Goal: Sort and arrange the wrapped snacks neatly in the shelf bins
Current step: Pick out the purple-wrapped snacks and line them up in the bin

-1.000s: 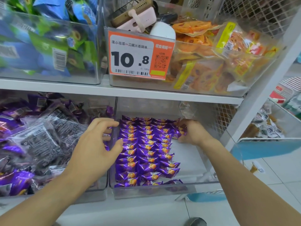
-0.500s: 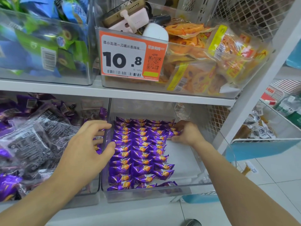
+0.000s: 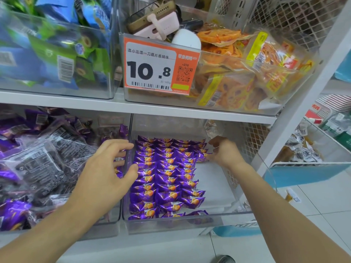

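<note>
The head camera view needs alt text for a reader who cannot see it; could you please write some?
Two bare hands work in a clear bin of purple wrapped snacks laid in neat rows: the right hand pinches one at the far right, while the left hand rests on the bin's left wall. An orange price tag reading 10.8 hangs above.

An orange and white price tag [image 3: 161, 67] at about 12 o'clock, fixed to the front of a clear upper bin [image 3: 266, 103], reads "10.8" in big black digits, with "500g" small beneath, "+270" above a QR code, and a barcode along its foot. The Chinese line across the tag's top is too blurred to read surely. Barcodes on the green and blue packets [image 3: 64, 68] at 10 o'clock carry no legible digits.
</note>
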